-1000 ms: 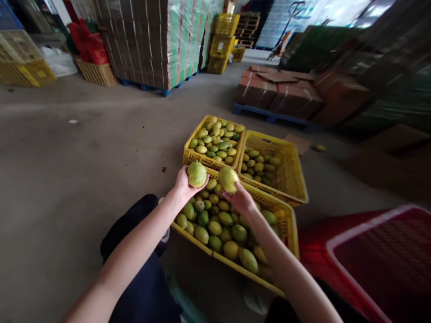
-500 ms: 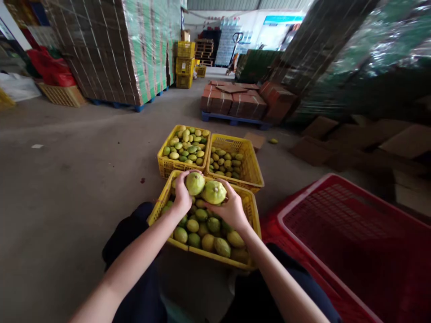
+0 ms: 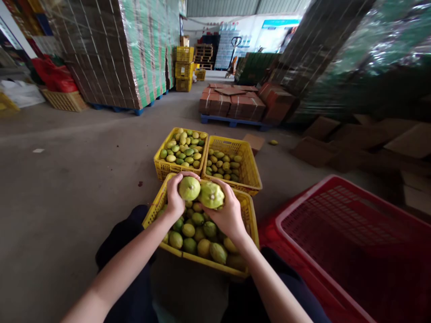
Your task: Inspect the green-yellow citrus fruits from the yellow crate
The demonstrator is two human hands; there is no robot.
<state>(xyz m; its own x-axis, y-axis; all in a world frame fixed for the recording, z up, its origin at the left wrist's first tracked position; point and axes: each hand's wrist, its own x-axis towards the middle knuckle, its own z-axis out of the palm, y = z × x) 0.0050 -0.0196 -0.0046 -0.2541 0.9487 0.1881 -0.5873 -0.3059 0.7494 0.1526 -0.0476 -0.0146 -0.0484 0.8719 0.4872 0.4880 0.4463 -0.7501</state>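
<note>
Right now, you hold two pieces of green fruit side by side over the near yellow crate (image 3: pixel 251 220): your left hand (image 3: pixel 174 197) is wrapped around the rounder left fruit (image 3: pixel 189 188), fingers curled over its top, while your right hand (image 3: pixel 229 213) clasps the right fruit (image 3: pixel 211 194), a paler, slightly larger one with a faint ridge across its skin. The two fruits touch, or very nearly touch, between your hands, raised just above the heap of green and yellow fruit (image 3: pixel 198 229) that fills the crate below them. That crate sits on the concrete floor (image 3: pixel 67 179) between your knees, with your dark trouser legs on either side of it. Just beyond it stand two more yellow crates, touching each other: the far left crate (image 3: pixel 160 167) is piled close to its rim with fruit, and the far right crate (image 3: pixel 251 168) holds a shallower layer. To your right lies a large red crate (image 3: pixel 303 202), its mesh floor bare where it shows, close beside the near crate. Farther back, a blue pallet carries low stacks of brown cartons (image 3: pixel 235 103), a tall wrapped stack of flattened cartons (image 3: pixel 111 54) rises on the left, more yellow crates (image 3: pixel 184 67) are stacked behind it, and a single loose fruit (image 3: pixel 273 142) lies on the floor near some flattened cardboard (image 3: pixel 336 143) at right.
</note>
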